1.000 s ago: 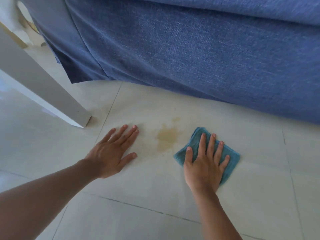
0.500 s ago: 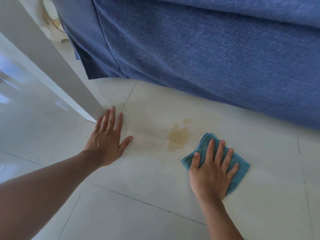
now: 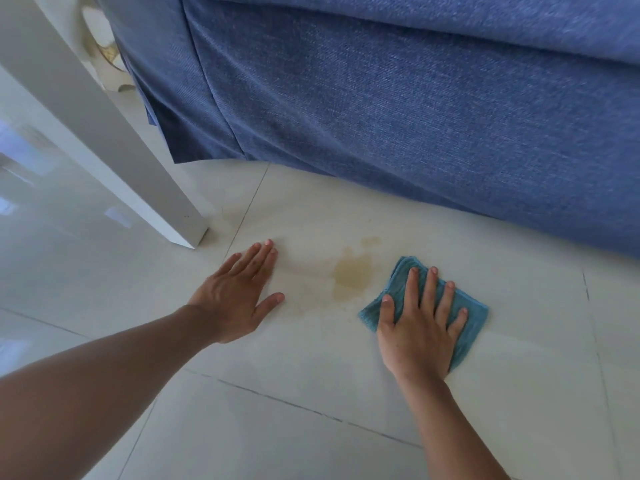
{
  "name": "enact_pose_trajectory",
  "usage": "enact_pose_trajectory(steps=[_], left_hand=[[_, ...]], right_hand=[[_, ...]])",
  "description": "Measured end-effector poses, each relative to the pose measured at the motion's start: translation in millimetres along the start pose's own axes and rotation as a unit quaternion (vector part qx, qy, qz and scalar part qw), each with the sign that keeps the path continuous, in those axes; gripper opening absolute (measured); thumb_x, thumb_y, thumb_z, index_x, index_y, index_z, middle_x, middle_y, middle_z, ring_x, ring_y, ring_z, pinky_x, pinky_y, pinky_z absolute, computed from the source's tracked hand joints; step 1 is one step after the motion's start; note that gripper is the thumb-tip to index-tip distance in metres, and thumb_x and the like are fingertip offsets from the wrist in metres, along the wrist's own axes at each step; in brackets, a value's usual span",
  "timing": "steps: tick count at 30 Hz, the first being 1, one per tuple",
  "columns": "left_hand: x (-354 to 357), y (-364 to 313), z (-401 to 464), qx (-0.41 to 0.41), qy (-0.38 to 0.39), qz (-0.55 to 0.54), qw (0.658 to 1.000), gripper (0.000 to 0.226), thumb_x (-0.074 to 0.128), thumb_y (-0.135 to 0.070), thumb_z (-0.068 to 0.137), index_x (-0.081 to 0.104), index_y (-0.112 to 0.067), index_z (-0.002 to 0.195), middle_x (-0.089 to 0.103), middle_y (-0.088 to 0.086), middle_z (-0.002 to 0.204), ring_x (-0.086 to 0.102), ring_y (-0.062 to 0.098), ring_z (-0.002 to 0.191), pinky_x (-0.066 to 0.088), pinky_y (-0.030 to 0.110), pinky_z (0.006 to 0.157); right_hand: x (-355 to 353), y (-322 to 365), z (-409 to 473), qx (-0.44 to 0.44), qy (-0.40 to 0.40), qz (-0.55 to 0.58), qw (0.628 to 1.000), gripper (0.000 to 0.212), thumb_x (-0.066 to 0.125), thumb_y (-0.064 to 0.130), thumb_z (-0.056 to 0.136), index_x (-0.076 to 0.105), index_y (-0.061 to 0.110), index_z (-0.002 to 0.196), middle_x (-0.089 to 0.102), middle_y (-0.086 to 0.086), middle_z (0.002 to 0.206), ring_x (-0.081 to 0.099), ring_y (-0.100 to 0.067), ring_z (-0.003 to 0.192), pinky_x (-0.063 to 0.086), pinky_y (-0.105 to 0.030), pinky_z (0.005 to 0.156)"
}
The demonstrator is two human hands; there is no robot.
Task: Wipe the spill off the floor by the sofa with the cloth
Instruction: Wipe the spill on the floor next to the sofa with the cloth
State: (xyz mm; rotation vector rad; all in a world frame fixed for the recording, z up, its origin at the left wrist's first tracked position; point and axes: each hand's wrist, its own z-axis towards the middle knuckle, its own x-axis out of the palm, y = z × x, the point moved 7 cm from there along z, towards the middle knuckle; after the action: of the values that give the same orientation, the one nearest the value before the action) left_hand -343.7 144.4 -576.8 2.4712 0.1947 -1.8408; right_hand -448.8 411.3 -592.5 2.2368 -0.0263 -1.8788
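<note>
Pressing down in the lower right of the head view, your right hand lies flat with its fingers spread wide on the one teal cloth; it grips nothing, the palm simply pins the folded square to the pale tiled floor. The cloth shows around the fingers on the upper and right sides. Just left of the cloth, not touching it, one yellowish spill sits at frame centre with a small separate fleck above it. Your left hand rests open and flat on the tile left of the spill, fingers together, thumb out, holding nothing. So the spill lies between your two hands. Across the top runs the blue sofa, its skirt reaching the floor. One white furniture leg slants down at the upper left, ending near your left fingertips.
</note>
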Motion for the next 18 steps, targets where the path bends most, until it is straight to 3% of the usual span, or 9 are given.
enact_pose_trajectory(steps=[4,10,14,18], left_hand=[[5.7,18.8,-22.3,-0.045,0.016,-0.015,0.999,0.091,-0.007,-0.069,0.085,-0.017,-0.011,0.154,-0.024,0.005,0.16,-0.018,0.018,0.15,-0.005,0.03,0.122],[8.9,38.7,-50.0,-0.08,0.034,-0.008,0.996,0.092,-0.011,-0.071,0.083,-0.015,-0.013,0.154,-0.023,0.007,0.162,-0.018,0.022,0.15,-0.001,0.034,0.123],[5.2,45.5,-57.6,-0.109,0.032,0.003,0.994,0.093,-0.009,-0.07,0.086,-0.002,-0.011,0.157,-0.014,0.011,0.163,-0.008,0.027,0.152,0.005,0.037,0.123],[-5.4,51.5,-58.2,-0.111,0.016,0.026,0.993,0.088,0.003,-0.065,0.094,0.024,-0.006,0.155,0.0,0.013,0.165,0.011,0.032,0.152,0.024,0.044,0.121]], right_hand=[[-1.5,9.7,27.4,-0.026,0.024,-0.004,0.999,0.068,0.019,0.054,0.1,-0.001,0.031,0.16,-0.011,0.005,0.17,-0.013,-0.023,0.156,-0.008,-0.054,0.124],[-7.2,32.6,59.5,-0.1,0.048,-0.008,0.994,0.063,0.021,0.043,0.1,-0.001,0.037,0.159,-0.009,0.009,0.17,-0.011,-0.021,0.156,-0.008,-0.053,0.124],[-6.1,51.0,72.6,-0.132,0.055,-0.017,0.99,0.063,0.02,0.041,0.099,0.002,0.037,0.159,-0.007,0.009,0.17,-0.01,-0.021,0.156,-0.007,-0.053,0.124],[-0.7,76.8,71.7,-0.177,0.063,-0.01,0.982,0.062,0.022,0.039,0.099,0.007,0.037,0.159,-0.005,0.009,0.17,-0.008,-0.021,0.156,-0.006,-0.054,0.124]])
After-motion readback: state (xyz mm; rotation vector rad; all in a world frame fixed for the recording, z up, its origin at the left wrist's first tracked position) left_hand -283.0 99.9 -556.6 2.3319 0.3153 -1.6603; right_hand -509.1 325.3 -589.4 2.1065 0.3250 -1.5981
